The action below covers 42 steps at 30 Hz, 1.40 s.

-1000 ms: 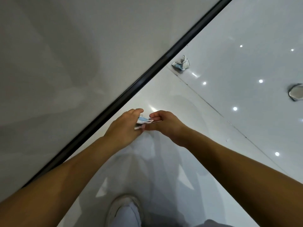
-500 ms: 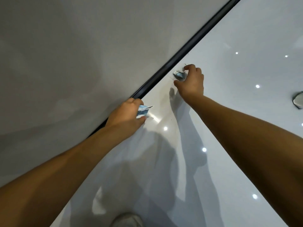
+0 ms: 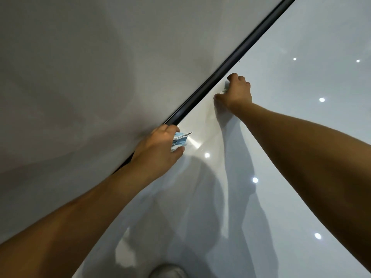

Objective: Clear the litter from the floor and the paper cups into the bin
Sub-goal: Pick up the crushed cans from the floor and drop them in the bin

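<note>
Head view: right hand reaches to the base of the dark skirting strip, fingers curled over a small crumpled whitish scrap of litter lying on the glossy white tiled floor; only a sliver of the scrap shows, so whether it is lifted cannot be told. Left hand grips a crumpled blue-and-white paper wrapper just above the floor beside the same strip. Step in hand, as judged: gathering floor litter. Next move calls for closing firmly on the scrap and lifting it clear. No bin or cups in view.

Indoor room: glossy floor, wall
</note>
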Each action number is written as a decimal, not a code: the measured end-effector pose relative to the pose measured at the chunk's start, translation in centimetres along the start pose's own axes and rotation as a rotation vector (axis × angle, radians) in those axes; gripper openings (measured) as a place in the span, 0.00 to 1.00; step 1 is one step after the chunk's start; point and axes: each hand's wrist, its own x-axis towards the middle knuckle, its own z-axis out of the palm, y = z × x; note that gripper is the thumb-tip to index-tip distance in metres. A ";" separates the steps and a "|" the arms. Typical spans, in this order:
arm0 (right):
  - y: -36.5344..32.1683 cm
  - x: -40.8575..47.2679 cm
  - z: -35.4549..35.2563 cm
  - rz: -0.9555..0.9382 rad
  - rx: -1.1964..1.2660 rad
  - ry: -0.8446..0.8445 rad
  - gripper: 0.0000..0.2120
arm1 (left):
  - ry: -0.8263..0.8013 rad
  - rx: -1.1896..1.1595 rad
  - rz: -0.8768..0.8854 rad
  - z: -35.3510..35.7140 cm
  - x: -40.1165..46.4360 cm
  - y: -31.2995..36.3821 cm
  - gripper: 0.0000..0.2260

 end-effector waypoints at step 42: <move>-31.3 -62.1 -50.9 -0.525 -0.142 -0.444 0.25 | 0.256 -0.214 -0.657 -46.0 -51.9 31.5 0.21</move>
